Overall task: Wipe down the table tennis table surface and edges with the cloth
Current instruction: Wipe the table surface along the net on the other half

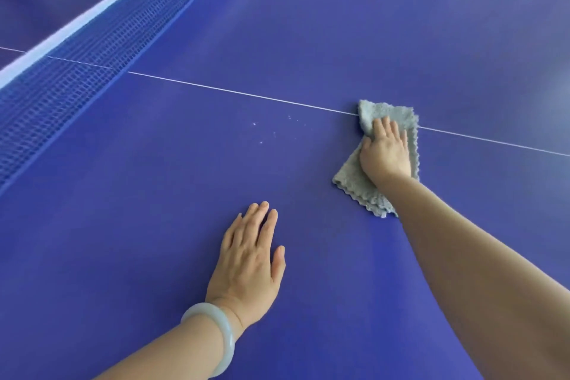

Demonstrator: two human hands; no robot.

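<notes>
Pressing the cloth [354, 182] flat onto the table [308, 25] with the right hand [385, 151], palm down, fingers straight and laid over the fabric, not curled round it. Lying folded, grey and fluffy, with its far end across the line [231, 91] and its scalloped near end on the near side of the line, partly under the right wrist. Bunching a little beside the thumb, right at the line. Resting the left hand [249, 259] flat on the bare blue table, well to the near side of the line, fingers straight and close together, grasping nothing. Wearing a pale bangle [216, 336] at the left wrist. Showing a few white specks [274, 129] just on the near side of the line, further left along it than the cloth. Crossing the line at its left end, the net [92, 49]: blue mesh under a white top band.
</notes>
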